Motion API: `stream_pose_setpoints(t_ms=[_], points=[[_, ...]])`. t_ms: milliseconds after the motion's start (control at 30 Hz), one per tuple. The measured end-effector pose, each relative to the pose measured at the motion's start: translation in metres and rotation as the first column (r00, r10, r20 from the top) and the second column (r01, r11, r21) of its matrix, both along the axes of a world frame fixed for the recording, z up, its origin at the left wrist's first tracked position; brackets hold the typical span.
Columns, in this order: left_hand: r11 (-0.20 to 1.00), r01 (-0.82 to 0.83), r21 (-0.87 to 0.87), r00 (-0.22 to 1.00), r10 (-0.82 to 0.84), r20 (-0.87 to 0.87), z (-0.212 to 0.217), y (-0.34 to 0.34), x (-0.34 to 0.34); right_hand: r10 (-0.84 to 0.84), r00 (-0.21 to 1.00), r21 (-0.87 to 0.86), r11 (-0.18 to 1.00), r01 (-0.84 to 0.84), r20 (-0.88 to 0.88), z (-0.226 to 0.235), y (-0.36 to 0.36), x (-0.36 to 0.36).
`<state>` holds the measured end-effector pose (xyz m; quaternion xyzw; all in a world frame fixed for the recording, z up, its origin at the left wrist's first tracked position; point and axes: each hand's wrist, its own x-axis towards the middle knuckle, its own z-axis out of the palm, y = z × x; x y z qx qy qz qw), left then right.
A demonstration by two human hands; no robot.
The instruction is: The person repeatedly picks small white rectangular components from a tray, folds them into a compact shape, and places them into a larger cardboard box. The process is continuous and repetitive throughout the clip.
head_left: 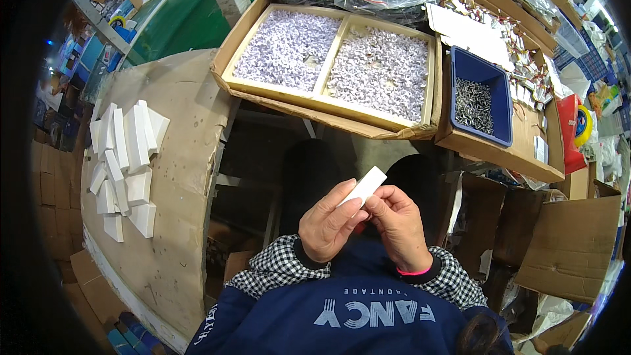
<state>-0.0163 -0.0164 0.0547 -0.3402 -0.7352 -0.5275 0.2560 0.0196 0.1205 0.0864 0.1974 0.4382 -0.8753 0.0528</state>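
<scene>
In front of my body I hold a small white oblong piece (368,183), tilted with its far end up and to the right. The fingers of my left hand (327,222) are closed round its left side. My right hand (398,225) pinches its near right end between thumb and fingers. The underside of the piece is hidden by my fingers. Several similar white oblong pieces (137,137) lie in a loose heap on the brown board-topped table (176,204) to my left.
Ahead stands a divided wooden tray (322,66) in a cardboard box, full of small pale parts. Right of it, a blue bin (478,128) holds small metal screws or pins, beside a carton (526,158) of small parts. Opened cardboard boxes (568,243) stand at right.
</scene>
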Motion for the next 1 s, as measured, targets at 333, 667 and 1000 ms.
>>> stream_pose_setpoints(t_ms=[333,667,1000], points=[[0.998,-0.002,0.063,0.998,-0.002,0.067,0.007,0.002,0.003,0.026,0.998,0.305,0.952,-0.005,-0.064,-0.017,-0.001,-0.001],[0.929,0.066,0.364,0.850,-0.243,0.466,0.004,0.002,0.007,0.248,0.817,0.792,0.498,0.353,-0.521,-0.007,0.047,-0.001],[0.913,0.266,0.311,0.837,-0.378,0.396,-0.006,0.000,0.013,0.659,0.672,0.941,0.249,0.230,-0.339,0.024,0.058,-0.020]])
